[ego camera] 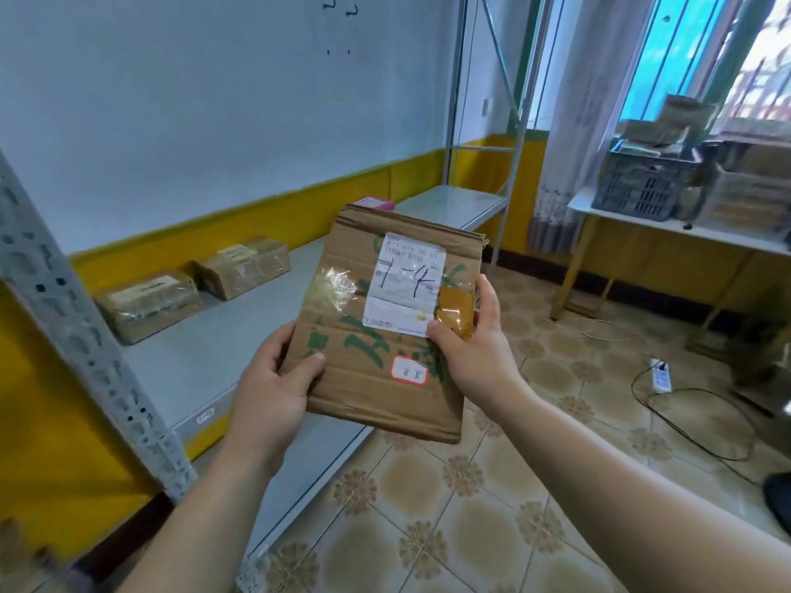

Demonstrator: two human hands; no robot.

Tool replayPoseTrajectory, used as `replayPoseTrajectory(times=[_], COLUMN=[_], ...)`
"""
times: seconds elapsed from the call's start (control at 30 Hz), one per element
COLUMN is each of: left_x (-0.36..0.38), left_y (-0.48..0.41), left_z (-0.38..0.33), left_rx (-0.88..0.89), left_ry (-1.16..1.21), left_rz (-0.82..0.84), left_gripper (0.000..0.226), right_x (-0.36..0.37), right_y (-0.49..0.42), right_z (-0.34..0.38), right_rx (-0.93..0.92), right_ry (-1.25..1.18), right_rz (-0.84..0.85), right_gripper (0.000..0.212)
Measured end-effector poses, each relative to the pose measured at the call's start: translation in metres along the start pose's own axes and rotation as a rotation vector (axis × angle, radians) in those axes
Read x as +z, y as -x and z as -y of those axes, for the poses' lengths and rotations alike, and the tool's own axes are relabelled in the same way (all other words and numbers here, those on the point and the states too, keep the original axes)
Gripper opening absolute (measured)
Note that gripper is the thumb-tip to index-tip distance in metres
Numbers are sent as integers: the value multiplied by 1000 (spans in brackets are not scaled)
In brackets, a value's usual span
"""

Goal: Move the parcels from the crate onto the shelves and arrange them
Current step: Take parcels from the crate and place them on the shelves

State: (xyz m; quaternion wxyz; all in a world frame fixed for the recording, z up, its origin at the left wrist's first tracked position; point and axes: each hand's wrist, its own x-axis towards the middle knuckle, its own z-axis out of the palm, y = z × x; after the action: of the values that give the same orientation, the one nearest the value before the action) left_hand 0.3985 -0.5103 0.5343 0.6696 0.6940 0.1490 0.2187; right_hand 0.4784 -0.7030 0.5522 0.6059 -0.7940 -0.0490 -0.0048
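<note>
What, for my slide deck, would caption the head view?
Left hand and right hand hold a flat cardboard parcel by the shelf where two boxes sit.

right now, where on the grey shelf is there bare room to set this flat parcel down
Bare shelf for the flat parcel runs along the front edge, before the left brown box and right brown box, and from that one to the pink parcel; the far end beyond is bare too. The white table holding the crate is crowded.
</note>
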Motion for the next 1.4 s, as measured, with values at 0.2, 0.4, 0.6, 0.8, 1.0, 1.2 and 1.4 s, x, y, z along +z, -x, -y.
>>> replayPoseTrajectory(times=[0.2,0.4,0.6,0.8,1.0,1.2,1.4], left_x=[56,123,197,218,198,157,132], left_y=[-90,-167,-234,-286,-350,-417,-462], left_z=[2,18,36,40,61,104,143], left_rx=[20,1,-26,-77,-136,-227,-345], left_ry=[-23,-34,-50,-56,-47,-45,-45], left_rz=[59,55,-23,-110,-222,-305,-347], left_gripper=[36,35,36,35,34,36,37], right_x=[-20,-46,-76,-63,4,94,159], right_y=[-98,-199,-309,-397,-470,-532,-573], right_z=[-5,-30,-45,-40,-45,-56,-80], right_rx=[15,9,-15,-69,-81,-33,49], right_ry=[-7,8,46,101,151,208,232], right_rz=[-45,-13,79,218,327,468,584], right_gripper=[85,86,84,83,83,80,82])
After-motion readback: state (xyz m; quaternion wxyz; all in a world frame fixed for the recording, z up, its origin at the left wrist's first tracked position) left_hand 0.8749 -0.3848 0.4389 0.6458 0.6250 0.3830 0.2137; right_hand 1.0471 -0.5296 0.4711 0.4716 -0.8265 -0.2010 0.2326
